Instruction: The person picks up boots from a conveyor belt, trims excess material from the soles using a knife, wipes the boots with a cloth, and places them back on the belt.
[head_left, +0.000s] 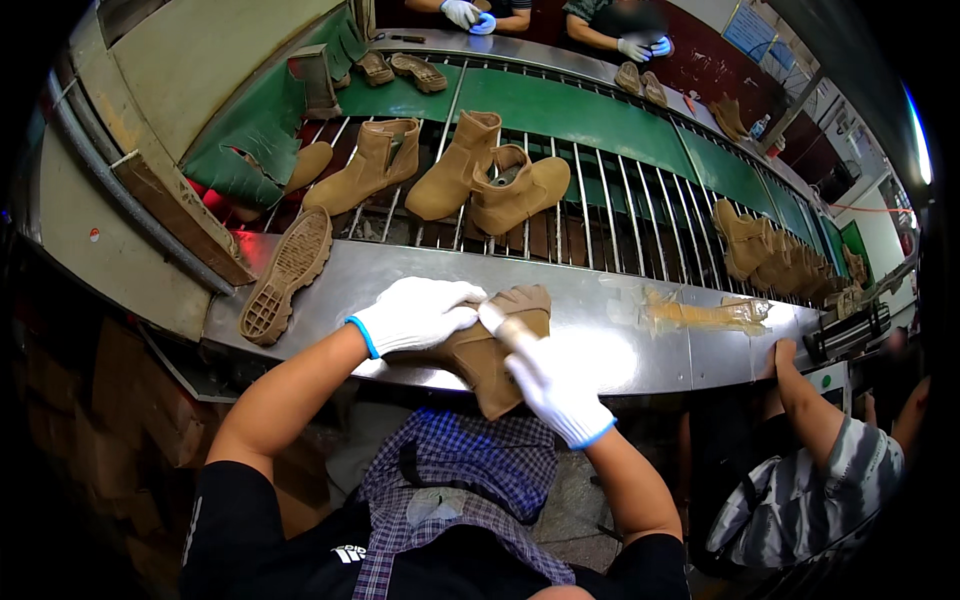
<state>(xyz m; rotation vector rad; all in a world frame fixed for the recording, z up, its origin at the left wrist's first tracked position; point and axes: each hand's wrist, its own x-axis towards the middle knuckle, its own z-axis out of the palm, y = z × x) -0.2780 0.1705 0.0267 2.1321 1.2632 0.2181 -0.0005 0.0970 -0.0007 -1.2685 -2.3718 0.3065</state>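
Note:
A tan ankle boot lies tilted at the near edge of the metal counter, between my hands. My left hand, in a white glove with a blue cuff, is closed on its upper part, fingers curled over the top. My right hand, gloved the same way, presses against the boot from the right. A small pale tan thing shows at its fingers; I cannot make out what it is. To the left, a loose rubber sole lies tread up on the counter.
Beyond the counter, tan boots stand on a metal roller conveyor; more boots line up at right. Tape covers part of the counter. A green curtain hangs at left. Co-workers' gloved hands are across; another person sits right.

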